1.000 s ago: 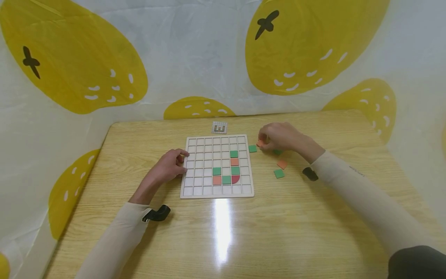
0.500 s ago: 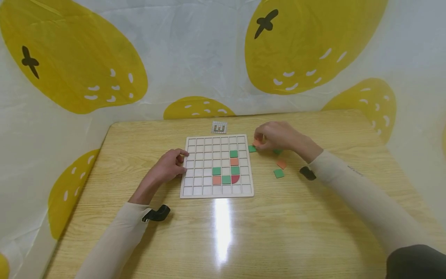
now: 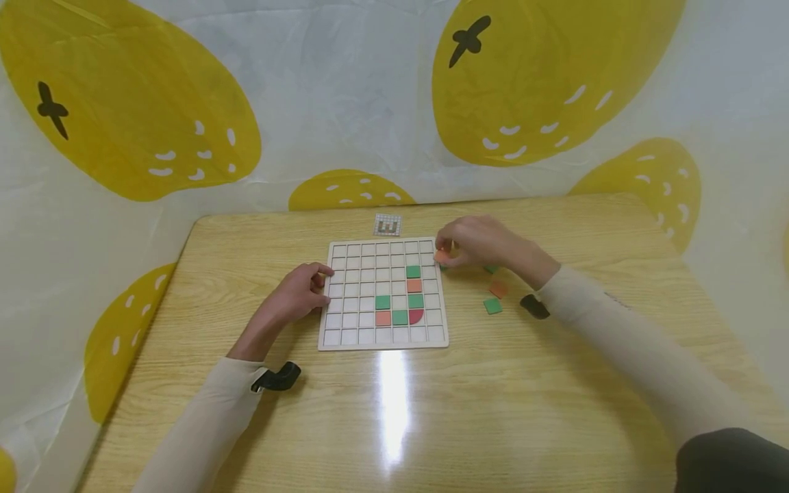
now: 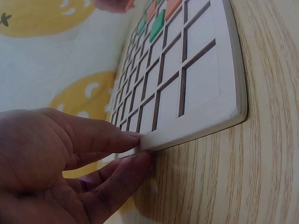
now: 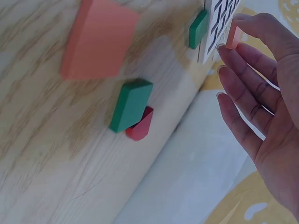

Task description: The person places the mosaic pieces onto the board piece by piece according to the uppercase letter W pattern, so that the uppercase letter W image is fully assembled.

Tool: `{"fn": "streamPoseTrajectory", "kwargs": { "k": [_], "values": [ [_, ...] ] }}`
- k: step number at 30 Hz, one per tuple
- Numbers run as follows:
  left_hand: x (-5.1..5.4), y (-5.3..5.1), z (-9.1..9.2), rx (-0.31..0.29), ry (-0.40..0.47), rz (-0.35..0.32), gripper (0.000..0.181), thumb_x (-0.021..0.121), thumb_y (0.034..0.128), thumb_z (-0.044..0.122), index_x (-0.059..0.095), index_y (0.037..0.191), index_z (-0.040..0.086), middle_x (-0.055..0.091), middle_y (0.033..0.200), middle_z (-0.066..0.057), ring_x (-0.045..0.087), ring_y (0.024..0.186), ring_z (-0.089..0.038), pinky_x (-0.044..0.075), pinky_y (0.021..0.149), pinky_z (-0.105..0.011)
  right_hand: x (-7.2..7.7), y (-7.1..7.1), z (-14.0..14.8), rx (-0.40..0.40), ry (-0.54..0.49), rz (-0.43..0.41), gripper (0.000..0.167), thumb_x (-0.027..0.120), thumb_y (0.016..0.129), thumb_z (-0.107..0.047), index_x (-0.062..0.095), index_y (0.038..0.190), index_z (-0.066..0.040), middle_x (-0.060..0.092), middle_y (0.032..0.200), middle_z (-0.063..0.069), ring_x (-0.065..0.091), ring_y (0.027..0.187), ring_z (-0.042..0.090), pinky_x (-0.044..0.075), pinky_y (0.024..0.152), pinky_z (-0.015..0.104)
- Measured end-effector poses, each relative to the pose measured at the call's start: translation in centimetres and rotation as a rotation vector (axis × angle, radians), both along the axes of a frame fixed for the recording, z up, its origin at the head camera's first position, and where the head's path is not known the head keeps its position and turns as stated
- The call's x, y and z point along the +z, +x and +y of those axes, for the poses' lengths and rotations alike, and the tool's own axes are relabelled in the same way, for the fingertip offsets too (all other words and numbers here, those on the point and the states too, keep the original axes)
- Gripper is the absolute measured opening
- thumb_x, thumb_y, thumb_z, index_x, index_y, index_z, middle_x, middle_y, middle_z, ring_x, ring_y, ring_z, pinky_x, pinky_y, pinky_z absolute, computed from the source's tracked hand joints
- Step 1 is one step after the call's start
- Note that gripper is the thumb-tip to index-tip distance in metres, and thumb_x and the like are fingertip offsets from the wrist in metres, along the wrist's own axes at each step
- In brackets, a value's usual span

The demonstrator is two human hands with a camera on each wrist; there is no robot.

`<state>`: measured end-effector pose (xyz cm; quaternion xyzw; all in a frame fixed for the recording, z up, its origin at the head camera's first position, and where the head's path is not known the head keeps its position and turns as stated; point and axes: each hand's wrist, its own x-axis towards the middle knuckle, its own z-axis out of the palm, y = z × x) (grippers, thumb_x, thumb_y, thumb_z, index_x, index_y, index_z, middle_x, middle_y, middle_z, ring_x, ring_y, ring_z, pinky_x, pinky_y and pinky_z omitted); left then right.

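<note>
My right hand [image 3: 477,241] pinches an orange square tile [image 5: 233,35] between thumb and fingertip, just above the right rim of the white grid board [image 3: 351,274]. Beneath that hand, a green tile [image 5: 198,29] lies beside the board, mostly hidden in the head view. At the board's left edge, my left hand [image 3: 297,291] touches the rim with its thumb and fingertips, spread apart. On the grid sit green tiles [image 3: 400,317], an orange tile [image 3: 414,285] above the middle right, another orange tile [image 3: 383,318] lower down, and a red rounded tile [image 3: 416,316].
Behind the board lies a small printed card [image 3: 387,224] with a grid pattern. Loose on the wooden table [image 3: 524,411], to the right, are an orange tile [image 3: 498,289], a green tile [image 3: 492,306], another green tile [image 5: 133,105] and a red piece [image 5: 141,125].
My right hand has moved left with the orange tile, from the table to the board's right rim, passing over the green tile there. The left hand has stayed at the board's edge.
</note>
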<state>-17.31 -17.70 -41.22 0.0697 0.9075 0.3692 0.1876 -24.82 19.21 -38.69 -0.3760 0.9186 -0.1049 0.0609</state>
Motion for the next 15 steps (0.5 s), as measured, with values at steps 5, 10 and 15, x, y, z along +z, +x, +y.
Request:
{"fn": "streamPoseTrajectory", "kwargs": {
  "k": [5,10,15],
  "values": [
    [-0.1,0.0,-0.1,0.004,-0.012,0.003,0.05,0.071,0.0895,-0.001,0.056,0.137,0.001,0.053,0.114,-0.018,0.05,0.1,-0.03,0.047,0.079,-0.036,0.1,0.1,-0.7,0.03,0.006,0.001,0.017,0.075,0.088,-0.036,0.074,0.095,-0.02,0.07,0.086,-0.008,0.059,0.076,0.01,0.047,0.065,0.032],
    [-0.1,0.0,-0.1,-0.005,-0.015,0.01,0.05,0.071,0.0897,-0.002,0.055,0.137,0.0,0.053,0.114,-0.019,0.05,0.101,-0.03,0.046,0.08,-0.037,0.2,0.2,-1.5,0.067,0.0,0.01,0.016,0.074,0.088,-0.035,0.074,0.095,-0.021,0.07,0.087,-0.007,0.06,0.077,0.011,0.047,0.066,0.032],
    [0.0,0.0,0.0,-0.006,-0.021,0.01,0.05,0.071,0.0896,-0.002,0.056,0.137,0.0,0.053,0.114,-0.019,0.05,0.101,-0.03,0.046,0.081,-0.038,0.3,0.3,-2.5,0.088,-0.003,0.001,0.018,0.074,0.088,-0.035,0.075,0.098,-0.021,0.071,0.088,-0.008,0.061,0.08,0.011,0.048,0.068,0.032]
  ]
}}
